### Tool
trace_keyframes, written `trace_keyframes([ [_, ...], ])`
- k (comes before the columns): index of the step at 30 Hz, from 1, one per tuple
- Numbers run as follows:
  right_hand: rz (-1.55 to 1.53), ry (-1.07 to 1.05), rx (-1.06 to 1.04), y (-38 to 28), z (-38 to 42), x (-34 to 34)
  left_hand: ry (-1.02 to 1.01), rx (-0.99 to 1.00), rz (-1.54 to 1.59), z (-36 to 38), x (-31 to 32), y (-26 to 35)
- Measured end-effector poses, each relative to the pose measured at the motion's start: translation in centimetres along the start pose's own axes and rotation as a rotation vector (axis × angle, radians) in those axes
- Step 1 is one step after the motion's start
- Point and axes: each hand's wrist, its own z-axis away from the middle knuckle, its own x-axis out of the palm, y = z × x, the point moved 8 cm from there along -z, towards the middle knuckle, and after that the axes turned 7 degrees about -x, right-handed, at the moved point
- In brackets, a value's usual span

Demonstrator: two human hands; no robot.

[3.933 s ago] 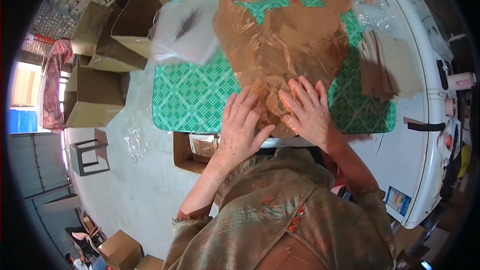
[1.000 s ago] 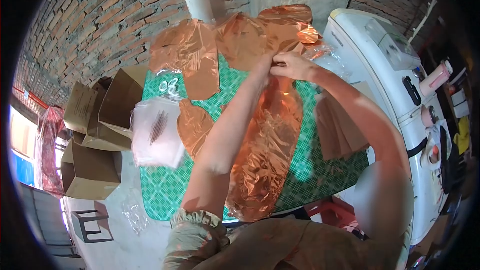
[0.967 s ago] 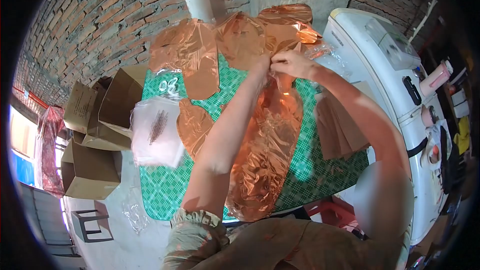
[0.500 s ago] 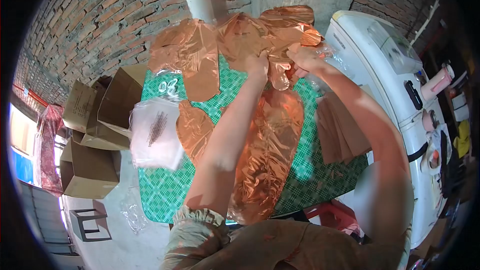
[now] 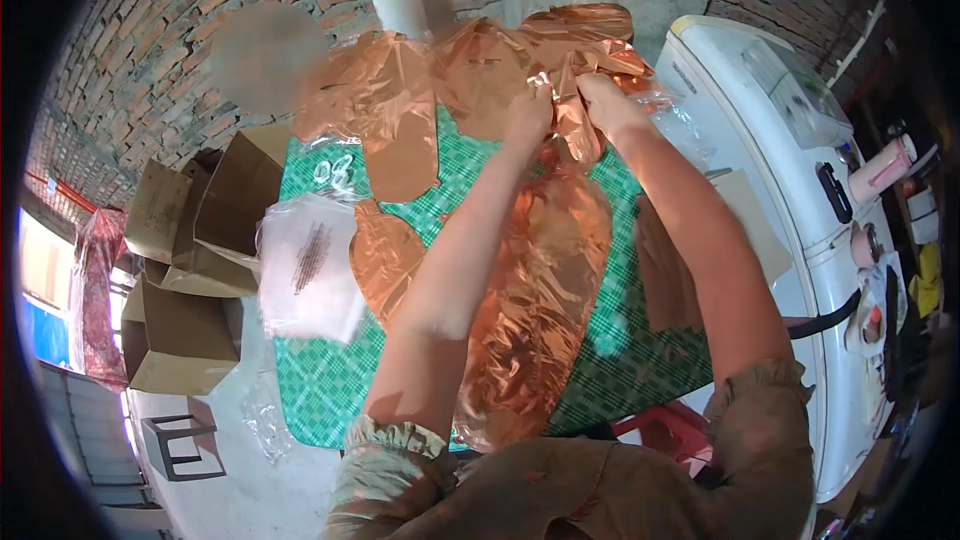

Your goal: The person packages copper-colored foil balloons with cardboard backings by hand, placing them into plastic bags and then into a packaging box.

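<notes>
My left hand [image 5: 529, 112] and my right hand [image 5: 608, 103] are both closed on a flat copper-coloured foil balloon [image 5: 573, 118], pinching it from either side near the far edge of the table. Its shiny folds stand up between my fingers. Below my hands, a long crinkled foil balloon [image 5: 540, 290] stretches towards my body. Another flat foil balloon [image 5: 402, 155] lies at the far left of the table, and a smaller foil piece [image 5: 384, 258] shows partly behind my left forearm. More foil [image 5: 480, 80] is spread beyond my left hand.
A green checked cloth [image 5: 320, 395] covers the table. At its left lie a stack of clear plastic bags [image 5: 310, 270] and curled clear strips [image 5: 334, 172]. Brown paper-like sheets [image 5: 665, 265] lie right. Cardboard boxes [image 5: 180, 340] stand left; a white appliance [image 5: 740, 130] borders the right.
Both hands have moved slightly away from me and closer together. The foil between them is drawn up into a standing fold. My right forearm has swung inward.
</notes>
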Motion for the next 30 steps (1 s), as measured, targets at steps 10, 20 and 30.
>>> trace_keyframes([
  [10,0.028,0.782,0.634,10.7,-3.5,-2.3,0.232,0.354,0.033,3.1,-12.5,9.3],
  [20,0.204,0.758,0.620,10.7,-4.2,-5.0,0.322,0.570,0.320,10.8,-37.9,23.0],
  [30,0.834,0.609,0.709,5.4,-4.6,-5.4,0.156,0.444,0.373,16.4,-43.8,23.5],
])
